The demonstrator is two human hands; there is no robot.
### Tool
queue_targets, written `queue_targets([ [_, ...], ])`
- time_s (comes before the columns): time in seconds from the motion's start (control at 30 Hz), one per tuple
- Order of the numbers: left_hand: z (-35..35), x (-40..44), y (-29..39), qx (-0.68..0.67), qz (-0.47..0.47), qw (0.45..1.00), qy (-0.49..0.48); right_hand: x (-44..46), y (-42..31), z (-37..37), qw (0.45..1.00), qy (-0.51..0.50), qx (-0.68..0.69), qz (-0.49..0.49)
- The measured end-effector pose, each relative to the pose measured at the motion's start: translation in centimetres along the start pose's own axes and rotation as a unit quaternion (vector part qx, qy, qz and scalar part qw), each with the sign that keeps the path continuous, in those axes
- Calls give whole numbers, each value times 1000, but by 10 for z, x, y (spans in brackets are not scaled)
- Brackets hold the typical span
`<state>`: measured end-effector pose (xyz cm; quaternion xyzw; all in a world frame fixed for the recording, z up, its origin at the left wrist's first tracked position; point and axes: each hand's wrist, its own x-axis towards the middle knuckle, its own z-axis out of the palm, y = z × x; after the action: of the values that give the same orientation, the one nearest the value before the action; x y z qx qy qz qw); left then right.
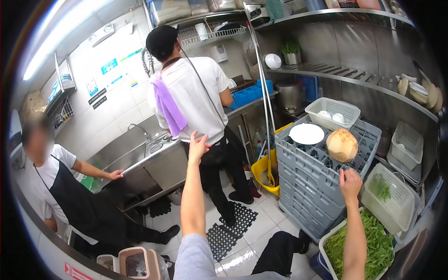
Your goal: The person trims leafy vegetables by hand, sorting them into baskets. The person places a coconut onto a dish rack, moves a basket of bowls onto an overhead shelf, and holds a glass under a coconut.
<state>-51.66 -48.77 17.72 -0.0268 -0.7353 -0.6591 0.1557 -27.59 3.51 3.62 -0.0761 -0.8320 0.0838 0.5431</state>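
My left hand point(198, 147) is raised in front of me, its fingers apart and nothing in them. In the picture it overlaps the lower back of a person in a white shirt point(200, 84); whether it touches them I cannot tell. Curled fingers close my right hand point(350, 184) at the near edge of a stack of grey dish racks point(303, 186); what it holds, if anything, is hidden. Just beyond it a peeled coconut point(342, 145) rests on the top rack. A white plate point(306, 134) and a white basket point(332, 112) with white items sit there too.
At the left, a person in a black apron point(88, 200) holds the sink counter's edge. A yellow mop bucket point(267, 175) stands beside the racks. Leafy greens point(364, 245) fill a tub at lower right. Black mats point(232, 228) lie on the floor; bins point(135, 263) stand lower left.
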Motion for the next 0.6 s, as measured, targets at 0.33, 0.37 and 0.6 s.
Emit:
queue_targets([
  [0.33,4,10,20,-22,12,1000,-18,-1,3,3,1000,4,4,-5],
  [0.37,5,10,21,-17,10,999,-25,-1,3,2,1000,6,4,-5],
  [0.6,18,1,26,-21,1,999,-40,-1,5,5,1000,12,2,-7],
])
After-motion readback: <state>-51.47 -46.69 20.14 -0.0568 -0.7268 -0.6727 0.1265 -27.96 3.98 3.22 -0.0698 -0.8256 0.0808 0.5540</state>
